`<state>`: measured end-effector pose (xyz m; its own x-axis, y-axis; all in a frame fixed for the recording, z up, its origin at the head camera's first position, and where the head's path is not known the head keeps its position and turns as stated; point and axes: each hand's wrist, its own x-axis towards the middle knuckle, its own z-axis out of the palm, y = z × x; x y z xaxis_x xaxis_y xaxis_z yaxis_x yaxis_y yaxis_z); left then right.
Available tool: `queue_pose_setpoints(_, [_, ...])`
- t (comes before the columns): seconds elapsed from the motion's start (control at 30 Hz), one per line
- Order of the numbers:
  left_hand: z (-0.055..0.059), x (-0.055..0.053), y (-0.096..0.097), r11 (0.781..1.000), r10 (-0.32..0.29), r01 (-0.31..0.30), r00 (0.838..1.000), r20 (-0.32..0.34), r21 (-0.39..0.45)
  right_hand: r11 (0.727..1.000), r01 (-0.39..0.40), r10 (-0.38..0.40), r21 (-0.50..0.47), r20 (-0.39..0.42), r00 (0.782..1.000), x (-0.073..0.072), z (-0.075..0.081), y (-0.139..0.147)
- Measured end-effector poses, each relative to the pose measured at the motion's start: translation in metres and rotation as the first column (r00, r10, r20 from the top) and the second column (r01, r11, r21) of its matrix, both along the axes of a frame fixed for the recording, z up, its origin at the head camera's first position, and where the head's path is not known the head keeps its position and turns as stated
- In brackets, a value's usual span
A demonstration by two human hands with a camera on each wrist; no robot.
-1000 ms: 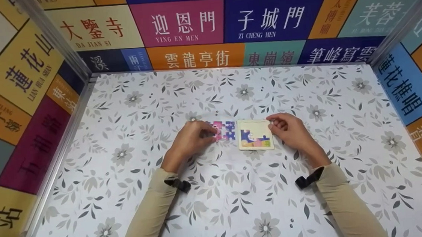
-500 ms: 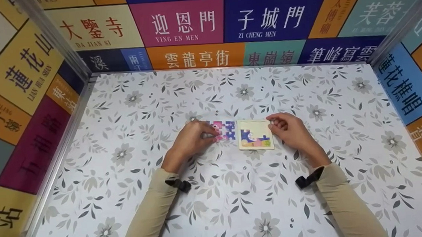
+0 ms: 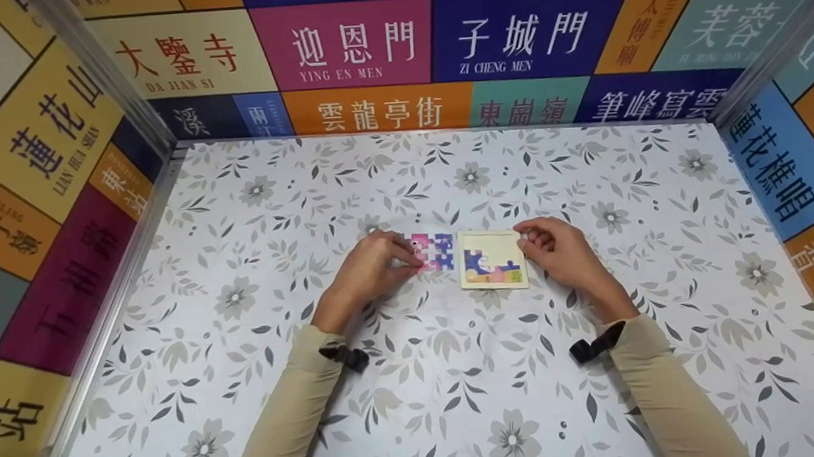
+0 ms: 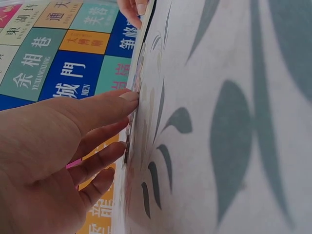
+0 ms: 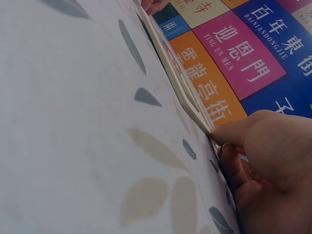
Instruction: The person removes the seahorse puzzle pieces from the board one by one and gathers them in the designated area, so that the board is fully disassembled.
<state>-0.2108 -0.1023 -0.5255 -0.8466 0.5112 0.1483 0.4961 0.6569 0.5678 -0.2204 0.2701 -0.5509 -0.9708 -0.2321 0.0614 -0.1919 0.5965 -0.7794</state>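
Observation:
My left hand [image 3: 375, 266] is at the left part of a group of purple and pink jigsaw puzzle pieces [image 3: 443, 247]. Its thumb and forefinger come together at a pink puzzle piece, which they mostly cover. In the left wrist view the fingertips [image 4: 129, 96] are low at the thin edges of the pieces. Just right of the group lies a square cream puzzle tray [image 3: 495, 289], with several pieces fitted along its bottom and left side. My right hand [image 3: 559, 247] pinches the tray's right edge near the upper corner, its forefinger curled.
A white tabletop [image 3: 505, 366] with grey flowers and leaves spreads around the hands. Panels with large Chinese lettering [image 3: 356, 47] stand along the back and both sides. Black straps [image 3: 344, 355] sit on both wrists.
My left fingertips have shifted slightly right and toward me over the pink pieces, thumb and forefinger drawing closer together. My right hand and the tray have stayed put.

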Motion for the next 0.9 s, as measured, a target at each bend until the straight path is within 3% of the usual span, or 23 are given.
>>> queue_pose_setpoints(0.5, [0.003,-0.001,0.006,0.998,-0.012,0.012,1.0,-0.001,0.056,1.0,0.008,-0.008,0.003,0.012,1.0,0.0,0.0,-0.003])
queue_pose_setpoints(0.9, [0.01,-0.008,0.054,0.992,-0.102,0.1,0.995,0.018,0.08,1.0,0.002,-0.002,0.007,0.002,1.0,0.001,0.001,-0.002])
